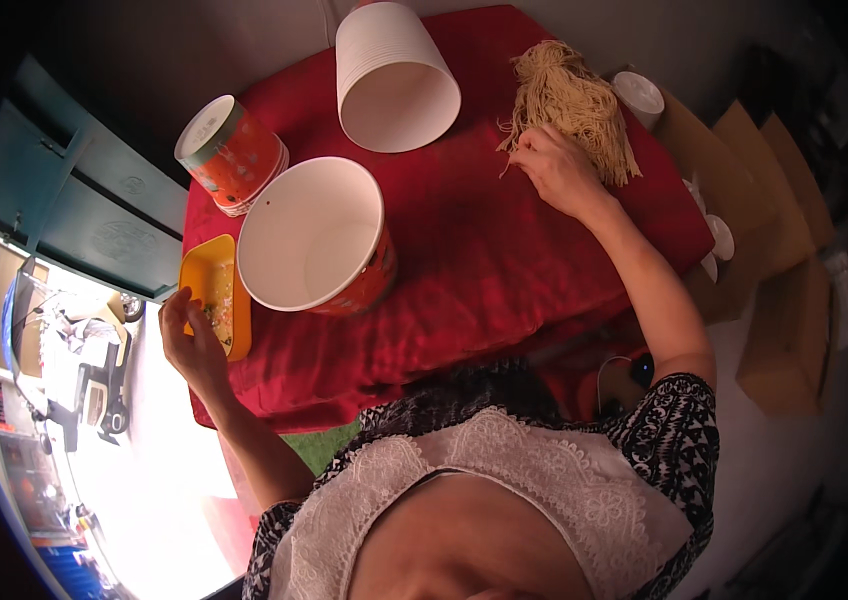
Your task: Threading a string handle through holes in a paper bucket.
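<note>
My right hand (556,172) is at the far right of the table, closed in a pinch on a thin strand of string. The strand comes from a thick bundle of beige strings (566,100) beside it. My left hand (192,335) reaches over the near-left edge of a yellow tray (240,340), with bent fingers drawn together. Small bright bits lie in that tray; whatever the left fingers pinch is too small to make out. Right of the tray, a large orange-red paper bucket (316,235) stands with its white inside showing.
A nested stack of white buckets (384,55) lies on its side at the back. Upside-down orange-red tubs (234,160) are stacked at the back left. A red cloth (484,250) covers the table. Cardboard boxes (784,340) and a white round container (639,95) are at the right.
</note>
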The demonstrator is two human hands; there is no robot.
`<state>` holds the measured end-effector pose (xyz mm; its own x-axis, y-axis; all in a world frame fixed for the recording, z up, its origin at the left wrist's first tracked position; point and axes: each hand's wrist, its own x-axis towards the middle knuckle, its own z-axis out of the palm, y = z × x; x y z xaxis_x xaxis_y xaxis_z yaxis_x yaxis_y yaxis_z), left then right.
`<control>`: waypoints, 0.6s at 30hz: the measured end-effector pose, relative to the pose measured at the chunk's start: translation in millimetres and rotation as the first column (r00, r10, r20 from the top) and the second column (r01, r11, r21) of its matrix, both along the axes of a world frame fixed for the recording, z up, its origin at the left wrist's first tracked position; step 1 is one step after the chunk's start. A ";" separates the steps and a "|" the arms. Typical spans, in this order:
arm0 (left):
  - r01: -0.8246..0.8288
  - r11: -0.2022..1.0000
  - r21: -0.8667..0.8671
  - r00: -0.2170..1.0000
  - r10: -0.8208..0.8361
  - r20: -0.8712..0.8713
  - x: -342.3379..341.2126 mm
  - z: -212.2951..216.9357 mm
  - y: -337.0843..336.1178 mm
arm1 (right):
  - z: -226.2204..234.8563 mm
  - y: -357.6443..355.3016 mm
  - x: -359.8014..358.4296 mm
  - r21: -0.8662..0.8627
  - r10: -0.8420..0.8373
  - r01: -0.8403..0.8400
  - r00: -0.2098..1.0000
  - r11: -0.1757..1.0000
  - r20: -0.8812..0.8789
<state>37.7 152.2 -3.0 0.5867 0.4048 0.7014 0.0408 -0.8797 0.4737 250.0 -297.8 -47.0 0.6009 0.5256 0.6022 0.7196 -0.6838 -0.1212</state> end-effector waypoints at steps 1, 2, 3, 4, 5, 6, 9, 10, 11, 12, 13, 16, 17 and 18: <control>0.030 0.999 -0.032 0.999 -0.029 0.014 -1.2 1.5 -6.8 | -2.2 0.8 4.2 -0.041 0.008 -0.009 1.000 0.999 -0.021; 0.060 0.996 -0.063 0.998 -0.058 0.028 -2.0 3.4 -13.1 | -3.7 1.6 8.6 -0.040 0.013 -0.014 1.000 0.999 -0.018; 0.056 0.997 -0.061 0.998 -0.054 0.031 -2.3 5.7 -18.4 | -4.9 2.5 12.8 -0.060 0.070 -0.067 0.996 0.996 0.054; 0.068 0.996 -0.065 0.997 -0.065 0.039 -4.3 8.2 -22.9 | -6.1 4.2 15.3 -0.082 0.130 -0.121 0.984 0.989 0.122; 0.081 0.994 -0.070 0.996 -0.078 0.046 -5.9 10.2 -26.8 | -7.0 5.5 17.3 -0.079 0.135 -0.126 0.983 0.989 0.122; 0.077 0.995 -0.067 0.996 -0.074 0.045 -7.1 11.8 -30.1 | -7.8 6.7 19.0 -0.123 0.160 -0.143 0.977 0.982 0.139; 0.088 0.993 -0.079 0.995 -0.084 0.052 -11.6 13.8 -36.5 | -6.8 13.0 22.3 -0.184 0.210 -0.182 0.966 0.966 0.149; 0.109 0.990 -0.095 0.993 -0.103 0.061 -12.2 13.5 -37.7 | -5.7 14.6 22.8 -0.206 0.228 -0.196 0.963 0.959 0.147; 0.131 0.985 -0.111 0.990 -0.123 0.071 -12.5 13.2 -39.0 | -6.4 15.6 23.3 -0.205 0.230 -0.198 0.962 0.958 0.146; 0.129 0.985 -0.111 0.990 -0.122 0.069 -12.3 12.8 -40.5 | -7.5 16.4 23.7 -0.208 0.227 -0.195 0.963 0.959 0.145; 0.145 0.982 -0.125 0.988 -0.136 0.077 -12.2 12.7 -42.6 | -8.2 17.0 23.9 -0.210 0.225 -0.192 0.963 0.959 0.146; 0.194 0.966 -0.169 0.978 -0.177 0.110 -10.6 13.9 -54.3 | -9.8 20.6 20.1 -0.107 0.204 -0.194 0.975 0.975 0.091; 0.229 0.953 -0.197 0.969 -0.204 0.136 -10.0 14.6 -59.3 | -9.3 23.4 16.0 -0.109 0.213 -0.203 0.973 0.973 0.089; 0.270 0.944 -0.189 0.958 -0.243 0.152 -9.1 15.2 -64.2 | -8.3 25.3 9.4 -0.028 0.179 -0.177 0.983 0.984 0.048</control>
